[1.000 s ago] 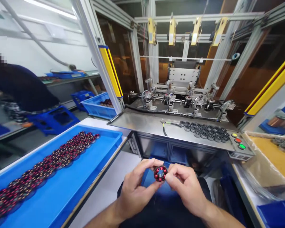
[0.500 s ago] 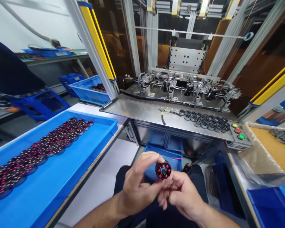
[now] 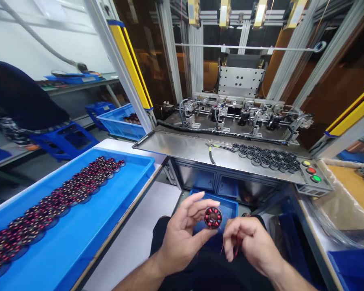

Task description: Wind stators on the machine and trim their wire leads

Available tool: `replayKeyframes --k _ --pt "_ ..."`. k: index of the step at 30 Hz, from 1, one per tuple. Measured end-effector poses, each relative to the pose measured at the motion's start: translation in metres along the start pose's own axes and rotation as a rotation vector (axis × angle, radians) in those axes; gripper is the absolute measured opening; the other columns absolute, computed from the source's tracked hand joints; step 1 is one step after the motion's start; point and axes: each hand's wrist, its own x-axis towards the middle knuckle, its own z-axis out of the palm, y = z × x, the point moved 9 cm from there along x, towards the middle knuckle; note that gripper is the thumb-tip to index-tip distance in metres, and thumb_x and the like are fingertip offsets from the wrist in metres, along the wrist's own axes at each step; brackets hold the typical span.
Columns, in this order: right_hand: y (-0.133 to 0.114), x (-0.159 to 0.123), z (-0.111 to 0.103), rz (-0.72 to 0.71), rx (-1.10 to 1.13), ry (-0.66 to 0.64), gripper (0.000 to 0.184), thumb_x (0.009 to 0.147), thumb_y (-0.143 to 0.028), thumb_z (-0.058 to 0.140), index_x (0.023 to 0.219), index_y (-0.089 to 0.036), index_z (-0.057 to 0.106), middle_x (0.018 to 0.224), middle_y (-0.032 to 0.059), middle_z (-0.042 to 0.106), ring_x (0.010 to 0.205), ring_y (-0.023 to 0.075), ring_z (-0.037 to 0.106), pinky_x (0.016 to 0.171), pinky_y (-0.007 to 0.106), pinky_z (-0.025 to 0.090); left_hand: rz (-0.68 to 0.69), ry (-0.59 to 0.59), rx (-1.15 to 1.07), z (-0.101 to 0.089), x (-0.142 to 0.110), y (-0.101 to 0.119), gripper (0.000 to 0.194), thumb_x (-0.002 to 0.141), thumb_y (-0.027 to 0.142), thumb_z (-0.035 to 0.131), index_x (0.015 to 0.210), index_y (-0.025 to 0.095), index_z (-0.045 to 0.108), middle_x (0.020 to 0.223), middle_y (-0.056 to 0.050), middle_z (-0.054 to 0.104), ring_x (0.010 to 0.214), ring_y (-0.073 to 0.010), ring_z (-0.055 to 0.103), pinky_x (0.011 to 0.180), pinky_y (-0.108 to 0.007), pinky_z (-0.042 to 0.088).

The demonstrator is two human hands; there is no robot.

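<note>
My left hand (image 3: 185, 230) grips a wound motor stator (image 3: 213, 218) between thumb and fingers, above my lap. The stator is a dark ring with red wire coils, its round face turned toward me. Just right of it, my right hand (image 3: 248, 240) is closed, with its fingers curled. A thin red wire (image 3: 237, 244) hangs from those fingers; its far end cannot be made out. My right hand and the stator are apart.
A blue tray (image 3: 118, 206) with rows of wound stators (image 3: 63, 194) lies to the left. Ahead, a winding machine (image 3: 239, 113) stands behind a metal shelf holding pliers (image 3: 211, 153) and several unwound stator cores (image 3: 267, 157). Push buttons (image 3: 311, 170) sit at right. A blue bin (image 3: 230, 206) stands below.
The stator has turned so its face points more toward me. My right hand has moved away from it to the right, with red wire now showing at its fingers.
</note>
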Motion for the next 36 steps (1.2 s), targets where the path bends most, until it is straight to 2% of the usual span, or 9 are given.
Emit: replayKeyframes --k 2,7,14,16,19,22,27,32,36 --pt "-0.013 0.003 -0.003 -0.015 -0.02 0.036 0.041 0.079 -0.053 0.075 0.078 -0.012 0.07 0.063 0.0033 0.067 0.052 0.0116 0.061 0.052 0.023 0.049 -0.041 -0.062 -0.019 0.007 -0.002 -0.005 0.067 0.086 0.004 0.067 0.138 0.04 0.045 0.126 -0.003 0.069 0.107 -0.0117 0.069 0.095 -0.02 0.053" --pt "-0.011 0.005 0.004 0.017 -0.132 0.064 0.032 0.083 -0.038 0.075 0.067 -0.015 0.061 0.053 -0.0027 0.06 0.043 0.0067 0.05 0.051 0.021 0.039 -0.063 -0.062 -0.112 0.013 -0.003 -0.012 0.075 0.079 0.004 0.075 0.138 0.039 0.046 0.121 -0.001 0.065 0.094 -0.0095 0.068 0.087 -0.019 0.055" --pt "0.011 -0.006 -0.003 0.12 -0.313 -0.137 0.038 0.077 -0.048 0.077 0.062 -0.016 0.062 0.053 -0.003 0.056 0.044 0.008 0.046 0.047 0.023 0.033 -0.1 -0.017 -0.237 0.003 -0.002 -0.011 0.065 0.076 0.014 0.081 0.132 0.034 0.053 0.111 -0.002 0.069 0.094 -0.0108 0.067 0.083 -0.018 0.055" --pt "0.0 -0.006 -0.012 0.125 -0.393 -0.142 0.029 0.073 -0.041 0.083 0.068 -0.016 0.068 0.061 -0.0009 0.061 0.051 0.0094 0.05 0.051 0.023 0.035 -0.087 -0.015 -0.167 0.001 -0.002 -0.008 0.064 0.078 0.012 0.078 0.132 0.036 0.052 0.113 -0.001 0.07 0.096 -0.0111 0.068 0.086 -0.018 0.056" --pt "-0.036 -0.002 -0.022 -0.017 -0.515 -0.001 0.031 0.068 -0.04 0.088 0.08 -0.019 0.068 0.075 -0.0007 0.061 0.067 0.0123 0.052 0.063 0.026 0.039 -0.047 -0.01 -0.01 0.001 -0.006 -0.003 0.067 0.081 0.006 0.074 0.134 0.038 0.05 0.116 0.0 0.071 0.1 -0.0113 0.069 0.092 -0.018 0.055" --pt "-0.059 0.001 -0.008 -0.165 -0.617 0.072 0.039 0.067 -0.048 0.086 0.077 -0.02 0.06 0.076 -0.0011 0.056 0.07 0.0148 0.049 0.066 0.028 0.039 -0.019 -0.016 0.094 0.003 -0.01 -0.001 0.07 0.082 0.003 0.071 0.137 0.038 0.047 0.119 -0.002 0.071 0.105 -0.0129 0.07 0.095 -0.02 0.055" --pt "-0.041 0.006 0.008 -0.176 -0.514 0.077 0.027 0.088 -0.04 0.069 0.076 -0.02 0.055 0.075 -0.0018 0.053 0.07 0.0134 0.047 0.067 0.028 0.038 -0.048 -0.054 0.06 0.008 -0.012 -0.001 0.065 0.083 0.003 0.069 0.135 0.037 0.051 0.123 -0.002 0.07 0.11 -0.0151 0.069 0.095 -0.02 0.056" --pt "-0.023 0.001 -0.005 -0.234 -0.326 0.165 0.023 0.095 -0.036 0.061 0.08 -0.021 0.053 0.077 -0.0026 0.051 0.067 0.0121 0.047 0.065 0.028 0.039 -0.191 -0.033 -0.168 0.006 -0.007 -0.012 0.046 0.083 0.007 0.072 0.121 0.031 0.064 0.116 -0.003 0.072 0.094 -0.0149 0.074 0.084 -0.02 0.06" --pt "-0.021 -0.003 -0.005 -0.289 -0.339 0.21 0.021 0.096 -0.034 0.058 0.08 -0.021 0.053 0.079 -0.0015 0.053 0.07 0.0128 0.049 0.065 0.027 0.04 -0.296 -0.052 -0.278 0.009 -0.007 -0.028 0.038 0.08 0.016 0.077 0.116 0.024 0.07 0.12 -0.01 0.072 0.093 -0.0178 0.073 0.083 -0.024 0.06"
